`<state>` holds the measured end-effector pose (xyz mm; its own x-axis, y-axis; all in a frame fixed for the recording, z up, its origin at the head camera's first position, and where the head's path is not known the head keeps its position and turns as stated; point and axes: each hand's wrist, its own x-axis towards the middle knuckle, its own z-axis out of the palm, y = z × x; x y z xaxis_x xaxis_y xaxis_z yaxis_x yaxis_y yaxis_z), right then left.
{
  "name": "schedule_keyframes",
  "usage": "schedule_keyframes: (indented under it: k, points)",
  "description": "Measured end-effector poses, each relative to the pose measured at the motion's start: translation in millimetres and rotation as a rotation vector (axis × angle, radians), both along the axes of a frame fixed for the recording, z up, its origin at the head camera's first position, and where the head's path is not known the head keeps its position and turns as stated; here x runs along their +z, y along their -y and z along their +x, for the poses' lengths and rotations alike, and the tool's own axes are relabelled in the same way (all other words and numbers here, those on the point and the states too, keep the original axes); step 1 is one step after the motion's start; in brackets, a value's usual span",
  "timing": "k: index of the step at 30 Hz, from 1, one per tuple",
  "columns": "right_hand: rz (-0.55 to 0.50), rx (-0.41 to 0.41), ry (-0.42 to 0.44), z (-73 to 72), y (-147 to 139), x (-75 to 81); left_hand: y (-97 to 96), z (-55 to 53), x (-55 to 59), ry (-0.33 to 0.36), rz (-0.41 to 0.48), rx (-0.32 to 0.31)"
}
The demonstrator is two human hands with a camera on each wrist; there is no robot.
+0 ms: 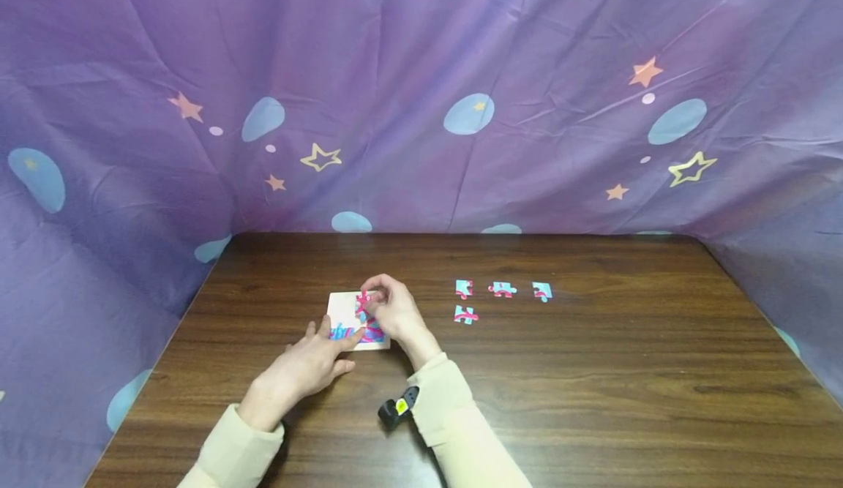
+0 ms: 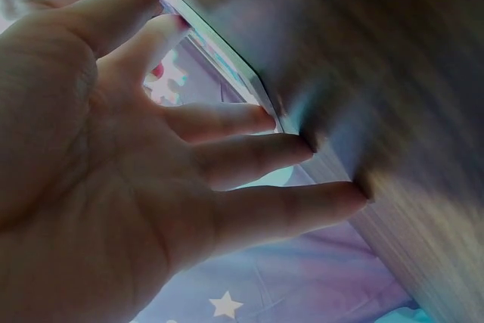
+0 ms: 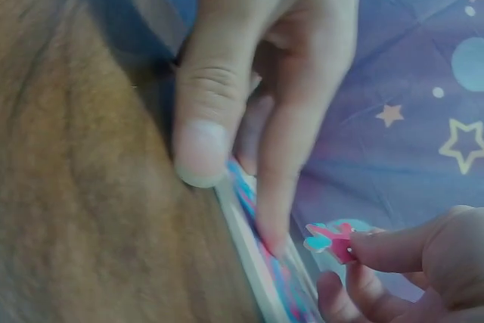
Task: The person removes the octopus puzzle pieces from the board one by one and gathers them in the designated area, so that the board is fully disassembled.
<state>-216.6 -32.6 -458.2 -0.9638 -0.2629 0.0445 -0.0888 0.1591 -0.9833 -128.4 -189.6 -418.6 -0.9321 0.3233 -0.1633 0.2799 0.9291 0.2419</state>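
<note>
A small white puzzle board (image 1: pixel 341 303) lies on the table, with pink and blue pieces (image 1: pixel 372 336) set along its near side. My right hand (image 1: pixel 397 314) pinches a pink and light-blue jigsaw piece (image 3: pixel 340 244) between thumb and fingers, held over the right part of the board. With its fingers spread and nearly straight, my left hand (image 1: pixel 301 368) reaches over the board's near left side. Its index fingertip (image 3: pixel 272 241) touches the laid pieces, and the other fingertips (image 2: pixel 355 196) come down at the board's edge and the table.
Several loose jigsaw pieces lie right of the board: a back row of three (image 1: pixel 464 288) (image 1: pixel 503 290) (image 1: pixel 542 290), and another piece (image 1: pixel 465 315) in front. A black strap device (image 1: pixel 398 408) sits at my right wrist. Purple patterned cloth (image 1: pixel 421 107) surrounds the brown table (image 1: pixel 593 371).
</note>
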Motion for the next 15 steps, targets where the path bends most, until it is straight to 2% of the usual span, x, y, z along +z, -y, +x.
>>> schedule_keyframes:
  k: [5, 15]
  points:
    - [-0.118, 0.019, 0.023, -2.1, -11.1, 0.6, -0.6, 0.9, 1.2, 0.030, -0.007, 0.018]
    - [-0.244, 0.021, 0.039, -5.7, -38.0, 13.6, -1.5, 0.4, 0.2, 0.045, -0.002, 0.027]
